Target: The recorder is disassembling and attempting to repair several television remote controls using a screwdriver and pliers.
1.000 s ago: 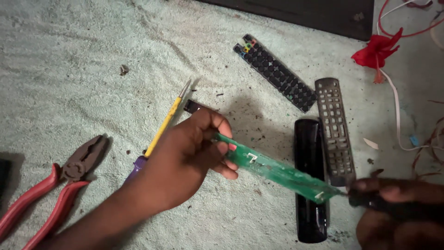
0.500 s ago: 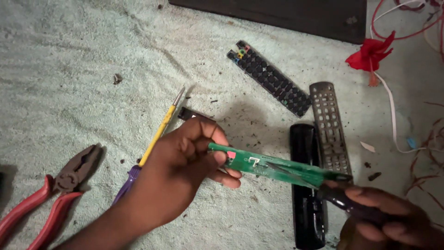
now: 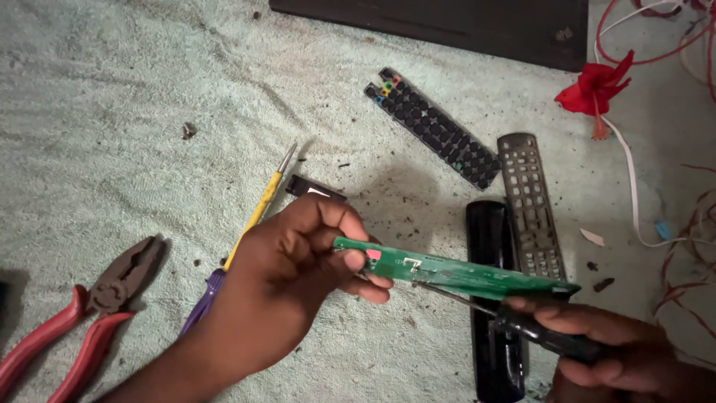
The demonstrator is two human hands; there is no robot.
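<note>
A long green circuit board (image 3: 455, 272) is held above a pale green towel (image 3: 112, 112), near the middle of the view and slightly toward four o'clock. Its nine o'clock end is pinched in the grip of the left hand (image 3: 298, 276), the thumb pressed on the upper face and the fingers curled beneath, so the hand is closed on the board. From that grip the board runs out toward three o'clock, tilted a little downward.

A dark-handled screwdriver (image 3: 522, 325) is clasped by the right hand (image 3: 626, 358) at five o'clock, the fingers wrapped fully round the handle. Its thin metal shaft lies just under the board's lower edge, with the tip pointing toward ten o'clock; whether the tip actually touches the board probably cannot be settled from this angle.

Below the board, a black remote shell (image 3: 492, 343) is laid on the towel, and a grey button frame (image 3: 531, 205) rests just beside it at two o'clock. A black rubber keypad (image 3: 432, 127) is seen at one o'clock. A yellow and purple screwdriver (image 3: 250, 224) lies behind the left hand, and red-handled pliers (image 3: 82, 313) are placed at eight o'clock. A red flower (image 3: 597, 88) and loose wires (image 3: 634, 194) are found toward two o'clock.
</note>
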